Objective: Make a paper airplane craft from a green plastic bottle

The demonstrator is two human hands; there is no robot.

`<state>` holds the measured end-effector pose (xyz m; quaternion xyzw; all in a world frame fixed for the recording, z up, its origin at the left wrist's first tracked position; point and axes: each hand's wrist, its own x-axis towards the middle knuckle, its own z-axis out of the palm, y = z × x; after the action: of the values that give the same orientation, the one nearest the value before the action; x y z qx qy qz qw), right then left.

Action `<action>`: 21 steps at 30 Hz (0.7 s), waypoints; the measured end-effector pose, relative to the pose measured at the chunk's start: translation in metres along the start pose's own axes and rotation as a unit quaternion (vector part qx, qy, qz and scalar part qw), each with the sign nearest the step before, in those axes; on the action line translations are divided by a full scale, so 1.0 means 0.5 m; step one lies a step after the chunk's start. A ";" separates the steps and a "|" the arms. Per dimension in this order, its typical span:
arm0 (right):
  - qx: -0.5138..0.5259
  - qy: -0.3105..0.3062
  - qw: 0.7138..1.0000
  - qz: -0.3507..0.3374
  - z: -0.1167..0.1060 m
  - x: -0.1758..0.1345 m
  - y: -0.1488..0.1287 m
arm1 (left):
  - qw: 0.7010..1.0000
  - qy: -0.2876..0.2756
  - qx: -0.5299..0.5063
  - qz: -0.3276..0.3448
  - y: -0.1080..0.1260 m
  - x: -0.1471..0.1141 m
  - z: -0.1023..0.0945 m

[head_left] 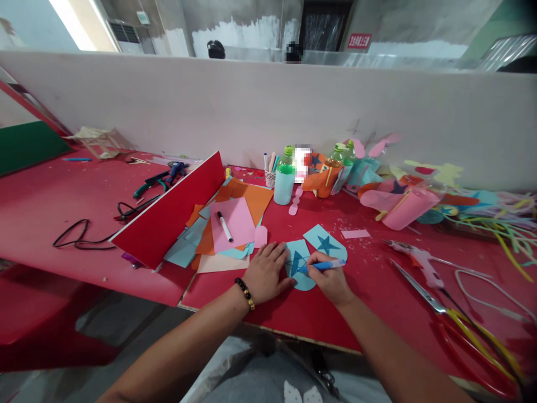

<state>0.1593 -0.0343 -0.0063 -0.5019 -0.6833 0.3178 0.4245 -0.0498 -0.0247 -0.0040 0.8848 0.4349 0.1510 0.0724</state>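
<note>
My right hand (329, 278) grips a blue marker (322, 265), its tip on a light-blue paper cutout (305, 283) with a rounded end. A partly coloured blue star shows on that cutout. Lying flat, my left hand (268, 271) presses at the cutout's left edge, fingers extended. Just behind is a second light-blue cutout (340, 244) bearing a filled dark-blue star (327, 244). Beyond my left fingertips lies a small pink rounded piece (260, 237). Coloured paper sheets (235, 221) are stacked to the left, a white marker (225, 226) with a black cap on top.
Large scissors (436, 305) and a glue gun (419, 262) lie at right. Bottles wrapped in paper, including a light-blue one (284, 182) and a pink one (413, 206), line the back by a white partition (251, 106). A red board (176, 210) stands at left, near pliers (146, 187).
</note>
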 end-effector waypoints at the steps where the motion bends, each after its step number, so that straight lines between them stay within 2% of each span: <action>1: -0.002 0.008 1.000 0.007 0.001 0.001 0.002 | 1.000 0.000 0.000 0.000 0.000 0.000 0.000; 5: -0.020 0.041 0.999 0.024 0.001 0.005 0.010 | 1.000 -0.001 -0.001 -0.003 0.000 0.000 -0.001; 13: -0.060 0.070 0.996 0.021 0.002 0.012 0.013 | 1.000 0.000 0.003 -0.005 0.000 0.001 -0.001; 21: -0.022 0.036 0.999 0.000 -0.002 0.006 0.001 | 1.000 -0.002 0.000 -0.002 -0.002 0.000 0.001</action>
<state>0.1601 -0.0313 -0.0057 -0.5218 -0.6745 0.2848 0.4377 -0.0503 -0.0240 -0.0050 0.8840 0.4368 0.1490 0.0741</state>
